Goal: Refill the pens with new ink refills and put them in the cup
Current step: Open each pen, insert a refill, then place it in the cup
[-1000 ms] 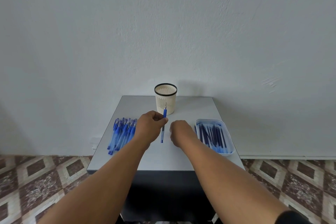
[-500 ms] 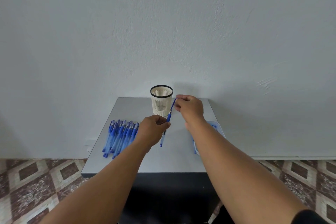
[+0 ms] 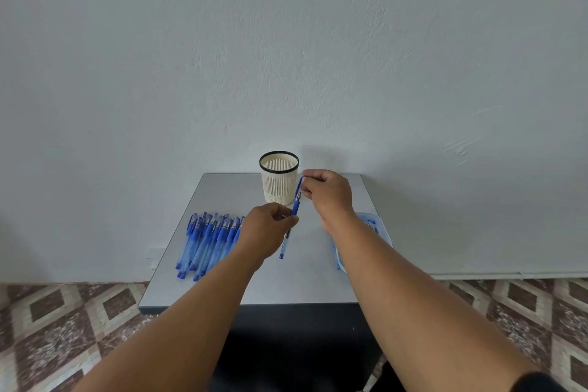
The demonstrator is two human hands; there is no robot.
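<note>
A blue pen (image 3: 292, 222) is tilted above the middle of the grey table (image 3: 311, 283). My left hand (image 3: 266, 229) grips its barrel near the middle. My right hand (image 3: 327, 192) pinches the pen's upper end, just right of the cream slotted cup (image 3: 279, 177) with a black rim. Whether that upper piece is a cap or a refill I cannot tell. Several blue pens (image 3: 206, 240) lie in a row on the table's left side. A clear tray (image 3: 374, 226) of refills sits at the right, mostly hidden by my right forearm.
The small table stands against a pale wall. Patterned floor tiles (image 3: 63, 328) show on both sides below it. The cup stands at the table's far edge, centre.
My right hand rose from the table near the tray to the pen's upper end beside the cup. The left hand kept its grip and tilted the pen slightly.
</note>
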